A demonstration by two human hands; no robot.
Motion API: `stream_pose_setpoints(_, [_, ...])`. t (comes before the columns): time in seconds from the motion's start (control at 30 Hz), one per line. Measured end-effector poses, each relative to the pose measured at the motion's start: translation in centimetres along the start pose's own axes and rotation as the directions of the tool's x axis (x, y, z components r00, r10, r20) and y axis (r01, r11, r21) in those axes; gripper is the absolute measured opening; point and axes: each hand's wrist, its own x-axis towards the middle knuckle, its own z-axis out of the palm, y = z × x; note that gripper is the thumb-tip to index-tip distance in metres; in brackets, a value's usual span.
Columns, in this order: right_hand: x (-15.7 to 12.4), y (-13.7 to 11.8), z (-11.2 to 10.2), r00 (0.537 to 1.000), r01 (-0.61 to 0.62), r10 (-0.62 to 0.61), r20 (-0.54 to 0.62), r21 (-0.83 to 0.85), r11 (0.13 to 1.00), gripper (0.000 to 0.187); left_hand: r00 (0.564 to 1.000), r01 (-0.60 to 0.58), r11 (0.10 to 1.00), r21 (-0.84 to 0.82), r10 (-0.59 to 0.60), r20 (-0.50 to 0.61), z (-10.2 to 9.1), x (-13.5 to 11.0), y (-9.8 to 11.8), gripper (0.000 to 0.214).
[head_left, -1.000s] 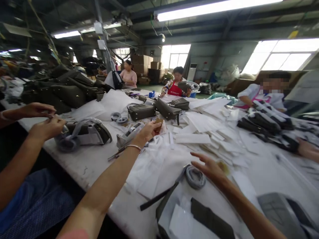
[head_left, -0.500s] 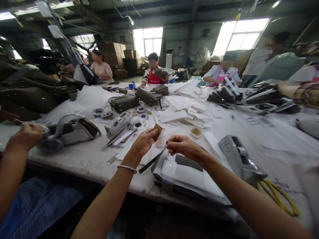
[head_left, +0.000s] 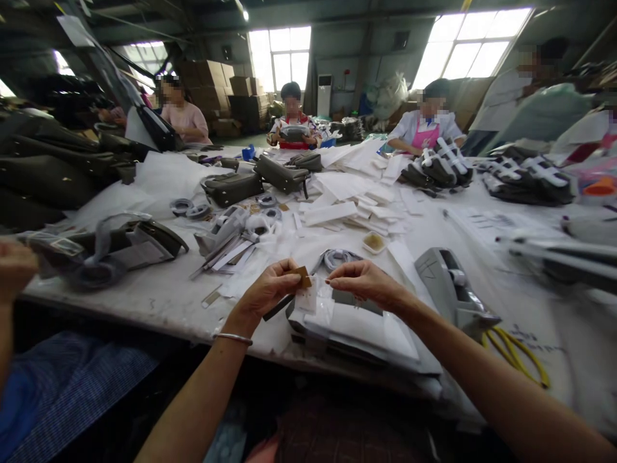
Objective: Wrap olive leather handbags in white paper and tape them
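My left hand [head_left: 270,289] is closed on a small brown tag [head_left: 303,276] with a clear plastic sleeve [head_left: 307,299] hanging below it. A bracelet sits on that wrist. My right hand [head_left: 364,283] pinches something thin I cannot make out, just right of the tag. Both hands hover over a grey bag wrapped in white paper [head_left: 357,328] lying at the near table edge. A roll of grey strap [head_left: 337,259] lies just beyond the hands.
A grey tape dispenser [head_left: 450,289] and yellow cord [head_left: 518,350] lie to the right. Olive handbags [head_left: 231,186], white paper strips [head_left: 337,212] and a small dish [head_left: 373,242] cover the white table [head_left: 159,299]. A neighbour's hand [head_left: 14,270] works at the left; other workers sit across.
My left hand came back from the far pile with the brown tag. My right hand rose from the table and met it, pinching. The view swung right and down.
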Motion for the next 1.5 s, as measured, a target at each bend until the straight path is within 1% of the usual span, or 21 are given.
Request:
stream_pose_setpoints(0.07, [-0.2,-0.4,0.2,0.999,0.014,-0.014,-0.03,-0.013,1.0,0.031,0.999,0.004,0.995,0.096,-0.009,0.048,0.1,-0.3,0.1,0.029])
stream_pose_setpoints(0.13, [-0.3,-1.0,0.5,1.0,0.012,-0.013,-0.019,-0.032,0.999,0.029,0.993,0.002,0.982,0.19,-0.024,0.113,0.2,-0.5,0.2,0.03])
stream_pose_setpoints(0.23, [-0.6,-1.7,0.9,1.0,-0.006,0.007,0.01,-0.1,0.995,0.031,0.975,-0.058,0.954,0.294,-0.01,0.222,1.0,-0.7,0.2,0.041])
stream_pose_setpoints(0.3, [-0.7,-2.1,1.1,1.0,0.017,-0.015,0.018,-0.129,0.992,0.031,0.972,-0.096,0.938,0.333,0.015,0.237,1.9,-0.6,0.0,0.039])
stream_pose_setpoints(0.4, [-0.7,-2.4,1.2,0.998,0.063,-0.061,0.027,-0.115,0.991,0.029,0.986,-0.083,0.944,0.319,0.032,0.162,3.2,-0.2,-0.7,0.029])
stream_pose_setpoints(0.5, [-0.8,-2.3,1.0,0.999,0.031,-0.03,0.028,-0.049,0.998,0.026,0.994,-0.049,0.966,0.255,0.022,0.109,3.9,0.2,-1.6,0.029])
stream_pose_setpoints(0.57, [-0.8,-2.1,0.8,0.999,0.011,-0.011,0.04,0.001,1.0,0.026,0.997,-0.025,0.967,0.253,0.005,0.08,4.0,0.3,-1.9,0.029])
stream_pose_setpoints(0.67, [-0.8,-1.6,0.5,0.999,-0.008,0.008,0.05,0.014,1.0,0.028,0.999,-0.033,0.952,0.305,0.021,0.043,4.0,0.2,-1.9,0.023])
stream_pose_setpoints(0.73, [-0.7,-1.2,0.5,0.998,-0.045,0.046,0.034,-0.009,0.999,0.029,0.998,-0.069,0.925,0.374,0.068,0.016,4.1,0.1,-1.7,0.017])
stream_pose_setpoints(0.83, [-0.5,-0.7,0.7,0.993,-0.118,0.118,0.011,-0.021,0.993,0.03,0.983,-0.113,0.861,0.496,0.17,-0.07,4.2,0.2,-1.7,0.011])
stream_pose_setpoints(0.87, [-0.4,-0.5,0.8,0.99,-0.14,0.141,0.017,-0.015,0.99,0.029,0.974,-0.126,0.853,0.507,0.203,-0.098,4.2,0.2,-1.7,0.012])
stream_pose_setpoints(0.93, [-0.3,-0.1,1.1,0.983,-0.176,0.175,0.052,0.017,0.984,0.027,0.961,-0.145,0.868,0.476,0.238,-0.141,4.2,0.3,-1.9,0.013])
stream_pose_setpoints(1.0, [-0.3,0.3,1.3,0.978,-0.186,0.178,0.105,0.075,0.98,0.028,0.956,-0.141,0.869,0.473,0.245,-0.164,4.1,0.3,-2.3,0.014])
stream_pose_setpoints(1.03, [-0.3,0.5,1.4,0.977,-0.179,0.164,0.134,0.111,0.978,0.031,0.954,-0.135,0.852,0.506,0.25,-0.165,4.0,0.2,-2.5,0.015])
stream_pose_setpoints(1.1, [-0.5,0.7,1.5,0.98,-0.144,0.114,0.165,0.183,0.973,0.039,0.95,-0.123,0.778,0.616,0.273,-0.154,3.9,0.1,-2.9,0.016])
stream_pose_setpoints(1.13, [-0.6,0.8,1.5,0.985,-0.115,0.084,0.151,0.21,0.971,0.041,0.947,-0.122,0.731,0.671,0.287,-0.141,3.9,0.0,-3.2,0.016])
stream_pose_setpoints(1.2, [-0.9,1.0,1.2,0.998,-0.033,0.018,0.065,0.237,0.971,0.038,0.947,-0.117,0.658,0.744,0.299,-0.116,3.8,-0.1,-3.6,0.014])
stream_pose_setpoints(1.27, [-1.2,1.2,0.9,0.999,0.05,-0.045,-0.03,0.217,0.975,0.031,0.951,-0.113,0.63,0.768,0.292,-0.099,3.7,-0.2,-4.1,0.013])
stream_pose_setpoints(1.37, [-1.4,1.6,0.6,0.99,0.115,-0.095,-0.103,0.205,0.972,0.026,0.953,-0.107,0.645,0.756,0.283,-0.107,3.8,-0.1,-4.5,0.014])
stream_pose_setpoints(1.43, [-1.4,1.7,0.8,0.981,0.149,-0.11,-0.161,0.256,0.955,0.024,0.958,-0.102,0.681,0.725,0.263,-0.112,4.1,0.1,-4.5,0.015])
stream_pose_setpoints(1.5, [-1.3,1.4,1.2,0.97,0.184,-0.117,-0.212,0.331,0.926,0.026,0.977,-0.107,0.729,0.677,0.202,-0.063,4.4,0.4,-4.2,0.017])
